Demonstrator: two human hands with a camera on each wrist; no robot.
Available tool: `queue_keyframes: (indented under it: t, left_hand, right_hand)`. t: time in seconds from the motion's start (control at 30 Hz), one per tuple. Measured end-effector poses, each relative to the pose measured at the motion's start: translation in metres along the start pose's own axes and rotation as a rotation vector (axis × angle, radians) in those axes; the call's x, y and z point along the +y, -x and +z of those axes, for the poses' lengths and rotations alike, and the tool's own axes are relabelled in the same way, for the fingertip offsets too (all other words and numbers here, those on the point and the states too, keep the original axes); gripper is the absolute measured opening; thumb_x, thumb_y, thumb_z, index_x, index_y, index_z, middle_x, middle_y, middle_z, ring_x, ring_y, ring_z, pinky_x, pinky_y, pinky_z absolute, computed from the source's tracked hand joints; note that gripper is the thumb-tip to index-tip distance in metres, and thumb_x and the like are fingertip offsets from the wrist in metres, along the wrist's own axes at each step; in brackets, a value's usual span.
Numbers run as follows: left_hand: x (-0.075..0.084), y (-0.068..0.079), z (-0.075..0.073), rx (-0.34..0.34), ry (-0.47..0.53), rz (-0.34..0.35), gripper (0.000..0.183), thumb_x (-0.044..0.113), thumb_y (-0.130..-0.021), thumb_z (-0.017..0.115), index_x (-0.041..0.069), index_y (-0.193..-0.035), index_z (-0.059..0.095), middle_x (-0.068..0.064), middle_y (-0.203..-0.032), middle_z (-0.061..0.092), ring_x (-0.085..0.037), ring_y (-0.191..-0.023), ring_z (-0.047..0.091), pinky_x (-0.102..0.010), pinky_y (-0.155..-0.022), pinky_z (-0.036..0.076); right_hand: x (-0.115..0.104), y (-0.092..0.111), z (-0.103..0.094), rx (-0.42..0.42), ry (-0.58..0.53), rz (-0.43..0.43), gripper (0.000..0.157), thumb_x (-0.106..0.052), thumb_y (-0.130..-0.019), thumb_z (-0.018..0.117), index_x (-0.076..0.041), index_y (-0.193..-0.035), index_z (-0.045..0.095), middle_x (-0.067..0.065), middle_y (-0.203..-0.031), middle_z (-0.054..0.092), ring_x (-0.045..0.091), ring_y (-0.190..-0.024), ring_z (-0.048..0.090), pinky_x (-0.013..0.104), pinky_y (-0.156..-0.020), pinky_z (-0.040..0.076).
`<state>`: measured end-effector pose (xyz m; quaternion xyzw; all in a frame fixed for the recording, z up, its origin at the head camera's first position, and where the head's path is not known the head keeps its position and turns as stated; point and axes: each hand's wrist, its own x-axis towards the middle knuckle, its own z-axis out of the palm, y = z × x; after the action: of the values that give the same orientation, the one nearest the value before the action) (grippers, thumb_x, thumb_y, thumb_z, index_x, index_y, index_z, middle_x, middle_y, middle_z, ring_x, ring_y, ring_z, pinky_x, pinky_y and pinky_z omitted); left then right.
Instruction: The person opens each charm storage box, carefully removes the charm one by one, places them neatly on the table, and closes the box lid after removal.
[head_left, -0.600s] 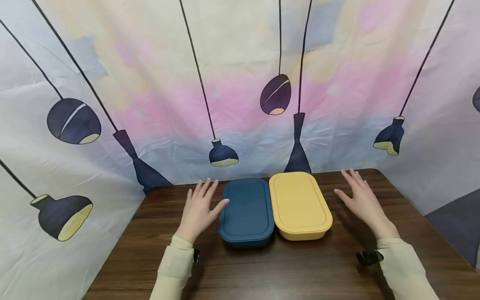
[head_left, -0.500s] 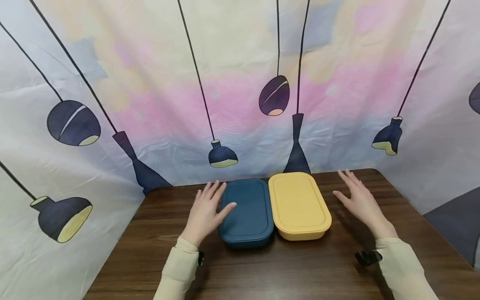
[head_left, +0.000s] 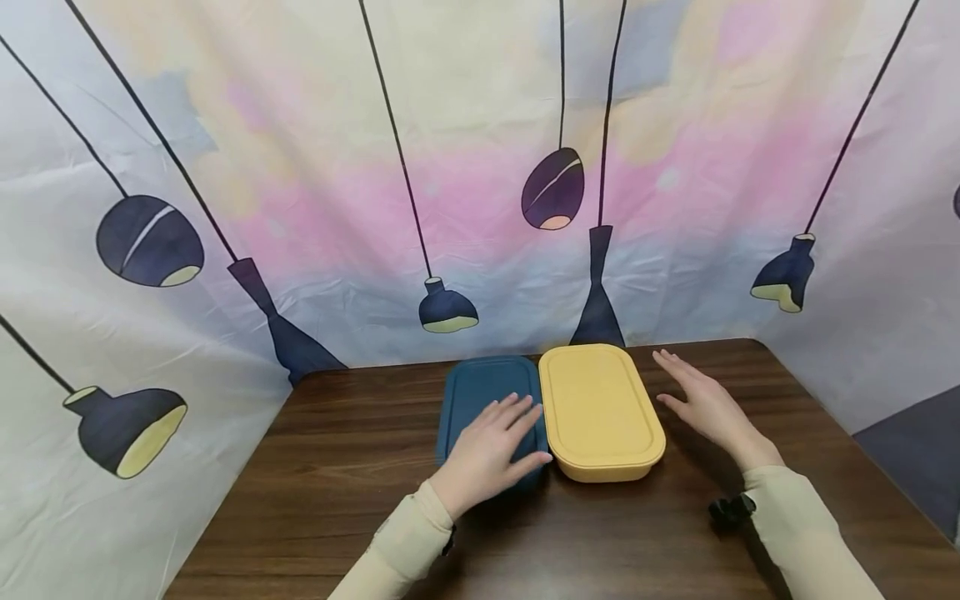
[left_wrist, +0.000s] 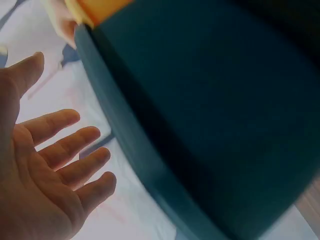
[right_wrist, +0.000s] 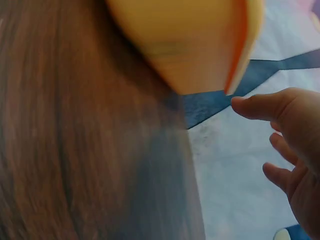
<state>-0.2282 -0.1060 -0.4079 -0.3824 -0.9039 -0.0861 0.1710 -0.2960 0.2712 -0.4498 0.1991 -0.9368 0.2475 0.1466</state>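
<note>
A dark blue lidded box [head_left: 480,387] and a yellow lidded box [head_left: 600,404] lie side by side on the wooden table. Over the front part of the blue box is my left hand [head_left: 491,457], its fingers spread and its thumb toward the yellow box. In the left wrist view a gap shows between that hand [left_wrist: 45,175] and the blue box's side [left_wrist: 210,115]. My right hand [head_left: 708,408] hovers right of the yellow box, fingers extended, holding nothing. The right wrist view shows its thumb near the yellow box's rim [right_wrist: 245,45], apart from it.
The dark wooden table [head_left: 315,500] extends left, right and in front of the boxes. Behind it hangs a cloth backdrop [head_left: 337,192] printed with pendant lamps, close to the table's back edge. A small black device [head_left: 731,511] is worn on the right wrist.
My left hand has moved right, from the blue box's left side to over its front part. The right hand has shifted slightly left toward the yellow box. Both boxes stay in place.
</note>
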Motion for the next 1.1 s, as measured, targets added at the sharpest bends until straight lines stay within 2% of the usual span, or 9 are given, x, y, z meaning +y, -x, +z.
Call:
queue_keyframes:
  t: [0.2, 0.43, 0.7, 1.1]
  left_hand:
    - [0.016, -0.010, 0.012, -0.032, -0.078, 0.091, 0.061, 0.052, -0.100, 0.058, 0.009, -0.143, 0.058, -0.012, -0.145, 0.056, -0.029, -0.137, 0.049, -0.043, -0.113, 0.040]
    - [0.026, -0.017, 0.027, -0.040, -0.122, 0.149, 0.055, 0.050, -0.101, 0.056, 0.011, -0.140, 0.061, -0.010, -0.142, 0.058, -0.027, -0.132, 0.054, -0.038, -0.111, 0.042]
    - [0.030, -0.015, 0.039, -0.010, -0.174, 0.195, 0.042, 0.040, -0.100, 0.063, 0.012, -0.130, 0.068, -0.007, -0.133, 0.064, -0.023, -0.125, 0.060, -0.032, -0.106, 0.046]
    - [0.028, -0.019, 0.043, 0.033, -0.164, 0.219, 0.028, 0.033, -0.099, 0.067, 0.015, -0.120, 0.073, -0.003, -0.122, 0.069, -0.019, -0.117, 0.064, -0.027, -0.093, 0.054]
  right_hand:
    - [0.004, -0.010, 0.012, -0.018, 0.037, -0.139, 0.073, 0.002, -0.089, 0.073, -0.002, -0.153, 0.041, 0.024, -0.154, 0.040, 0.045, -0.135, 0.045, 0.060, -0.096, 0.048]
    - [0.005, -0.015, 0.020, -0.006, 0.094, -0.248, 0.063, 0.003, -0.087, 0.075, 0.001, -0.145, 0.052, 0.023, -0.147, 0.050, 0.042, -0.133, 0.049, 0.056, -0.096, 0.050]
    - [0.003, -0.013, 0.019, -0.051, 0.128, -0.288, 0.049, 0.000, -0.091, 0.072, 0.001, -0.139, 0.060, 0.021, -0.142, 0.056, 0.038, -0.123, 0.059, 0.051, -0.093, 0.053]
    - [0.004, -0.016, 0.011, -0.031, 0.186, -0.373, 0.044, -0.002, -0.091, 0.072, -0.001, -0.134, 0.065, 0.018, -0.136, 0.062, 0.035, -0.110, 0.067, 0.046, -0.084, 0.057]
